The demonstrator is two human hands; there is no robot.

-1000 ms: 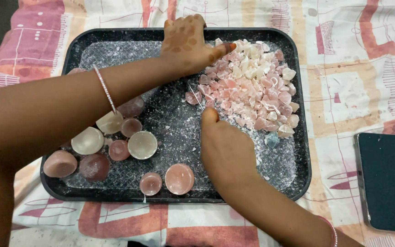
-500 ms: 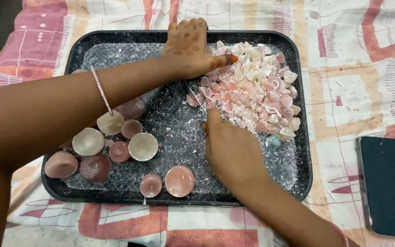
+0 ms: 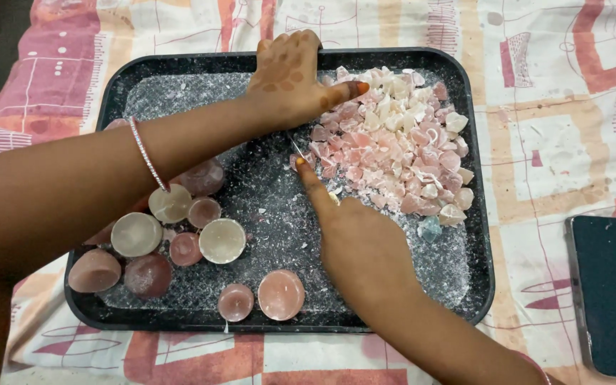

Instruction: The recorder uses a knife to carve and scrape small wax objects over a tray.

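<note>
A heap of small pink and white broken wax chunks [image 3: 393, 139] lies in the far right part of a black rectangular metal tray [image 3: 475, 214] that sits on a patterned bedsheet [image 3: 550, 93]. The left hand [image 3: 290, 82] rests flat at the heap's far left side, fingers together and thumb stretched onto the pieces, gripping nothing. The right hand [image 3: 358, 242] comes in from the near edge, index finger extended to the heap's left margin, the other fingers curled; whether they pinch anything cannot be told. The chunks look light, brittle and crumbly, best pushed or scooped from the sides. Round pink and cream wax cups [image 3: 180, 242] cluster at the tray's near left corner; a dark phone [image 3: 611, 292] lies right.
</note>
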